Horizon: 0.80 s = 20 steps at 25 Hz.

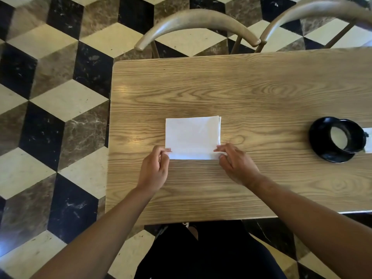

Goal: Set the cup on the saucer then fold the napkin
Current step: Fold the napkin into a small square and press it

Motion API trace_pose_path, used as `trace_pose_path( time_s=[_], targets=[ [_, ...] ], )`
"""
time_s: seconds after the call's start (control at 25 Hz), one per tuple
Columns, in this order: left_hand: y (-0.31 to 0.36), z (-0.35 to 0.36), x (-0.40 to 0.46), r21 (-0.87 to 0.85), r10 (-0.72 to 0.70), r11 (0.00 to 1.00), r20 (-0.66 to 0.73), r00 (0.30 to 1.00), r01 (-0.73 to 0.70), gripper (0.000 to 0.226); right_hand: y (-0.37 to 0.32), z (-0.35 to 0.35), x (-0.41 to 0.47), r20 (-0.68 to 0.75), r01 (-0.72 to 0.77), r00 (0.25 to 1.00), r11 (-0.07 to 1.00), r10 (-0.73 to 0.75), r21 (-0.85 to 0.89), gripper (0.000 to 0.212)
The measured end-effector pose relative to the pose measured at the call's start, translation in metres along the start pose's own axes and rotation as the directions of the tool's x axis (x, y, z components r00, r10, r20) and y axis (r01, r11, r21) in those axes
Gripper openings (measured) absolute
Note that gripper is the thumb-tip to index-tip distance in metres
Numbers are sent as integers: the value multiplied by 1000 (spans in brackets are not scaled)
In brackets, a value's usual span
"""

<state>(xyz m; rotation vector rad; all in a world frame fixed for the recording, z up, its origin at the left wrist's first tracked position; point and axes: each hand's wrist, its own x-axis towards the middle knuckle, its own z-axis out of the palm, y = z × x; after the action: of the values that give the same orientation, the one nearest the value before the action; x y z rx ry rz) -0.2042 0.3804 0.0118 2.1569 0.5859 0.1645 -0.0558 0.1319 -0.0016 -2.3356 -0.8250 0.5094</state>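
One white napkin (192,136), folded flat, is pinched at both near corners by left grip (154,171) and right grip (236,165); one black cup (347,135) is seated on one saucer (320,147).

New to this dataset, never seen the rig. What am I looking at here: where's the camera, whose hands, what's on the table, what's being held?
There is no robot: a person works with bare hands. The single picture comes from a wide-angle camera worn on the person's head, looking forward and down, so both forearms reach in from the bottom.

On the wooden table lies a white napkin, already folded to a rectangle. The left hand pinches its near left corner, and the right hand pinches its near right corner.

Far right, a black cup sits on a black saucer. Something white shows beside it at the frame edge; I cannot tell what it is. Two chair backs stand beyond the table.
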Motion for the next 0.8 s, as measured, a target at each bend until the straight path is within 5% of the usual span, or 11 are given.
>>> trace_pose_path(
  time_s=[0.32, 0.56, 0.8],
  targets=[
    [-6, 12, 14, -73, -150, 986, 8, 989, 150, 52, 1, 1, 8, -81, -208, 970, 957, 228, 202, 12],
    [-7, 18, 30, -162, -208, 966, -39, 977, 199, 23, -3, -5, 27, -78, -227, 964, 940, 254, 255, 27],
    [-8, 21, 49, -73, -244, 969, -131, 961, 236, 25, 5, -10, 46, -46, -293, 945, 901, 324, 320, 35]
  ],
)
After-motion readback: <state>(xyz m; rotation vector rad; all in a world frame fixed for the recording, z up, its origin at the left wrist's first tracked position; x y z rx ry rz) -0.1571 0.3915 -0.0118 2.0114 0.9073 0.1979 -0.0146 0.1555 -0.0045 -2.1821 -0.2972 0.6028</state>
